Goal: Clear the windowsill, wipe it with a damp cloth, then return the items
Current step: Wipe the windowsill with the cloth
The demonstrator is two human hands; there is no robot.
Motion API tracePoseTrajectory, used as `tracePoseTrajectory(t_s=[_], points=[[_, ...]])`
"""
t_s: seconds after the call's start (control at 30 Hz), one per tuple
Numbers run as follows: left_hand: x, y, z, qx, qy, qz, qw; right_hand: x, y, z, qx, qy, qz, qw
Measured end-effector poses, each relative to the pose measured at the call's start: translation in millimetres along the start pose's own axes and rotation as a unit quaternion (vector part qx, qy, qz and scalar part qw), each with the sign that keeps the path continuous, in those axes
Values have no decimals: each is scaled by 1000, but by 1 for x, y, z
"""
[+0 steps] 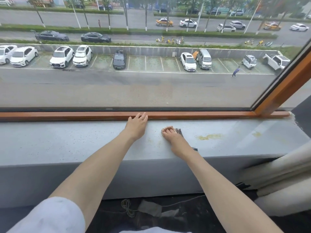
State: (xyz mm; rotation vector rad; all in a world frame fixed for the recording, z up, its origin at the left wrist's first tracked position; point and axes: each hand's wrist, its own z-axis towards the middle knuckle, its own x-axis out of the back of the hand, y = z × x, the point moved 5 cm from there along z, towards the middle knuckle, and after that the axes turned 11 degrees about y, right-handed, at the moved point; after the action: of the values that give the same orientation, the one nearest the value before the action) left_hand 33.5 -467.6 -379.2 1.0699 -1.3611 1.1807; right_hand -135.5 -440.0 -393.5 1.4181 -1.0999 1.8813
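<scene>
Loose cable (127,207) coiled on floor below sill: trip risk if person sidesteps. Curtain (277,182) bunched close against right end of windowsill (67,142), could pick up damp. Right hand (173,138) curled round dark cloth (179,132), pressing it mid-sill. Cloth bunched small, mostly hidden: poor contact, and tail at front edge may slide off. Yellow stain (209,137) just right of cloth, likely smears if dragged. Left hand (137,126) flat, fingers straight, tips at wooden window frame (67,116), holding nothing. Leaning weight there, slip possible on wet surface.
</scene>
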Motion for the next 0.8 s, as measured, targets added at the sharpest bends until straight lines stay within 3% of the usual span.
tracePoseTrajectory(t_s=[0.13, 0.3, 0.53, 0.7, 0.8], points=[[4, -5, 3, -13, -8, -36, 999, -3, 4, 33, -57, -16, -41, 997], [6, -14, 8, -17, 9, -45, 999, -11, -21, 1, 73, -51, -8, 996], [6, -10, 6, -4, 10, -67, 998, 0, -17, 40, -24, -38, -44, 998], [4, -13, 11, -12, 24, -77, 997, -5, -29, -16, 70, -63, 7, 996], [8, -8, 11, -5, 22, -81, 996, 6, -17, 4, 40, -55, -17, 998]])
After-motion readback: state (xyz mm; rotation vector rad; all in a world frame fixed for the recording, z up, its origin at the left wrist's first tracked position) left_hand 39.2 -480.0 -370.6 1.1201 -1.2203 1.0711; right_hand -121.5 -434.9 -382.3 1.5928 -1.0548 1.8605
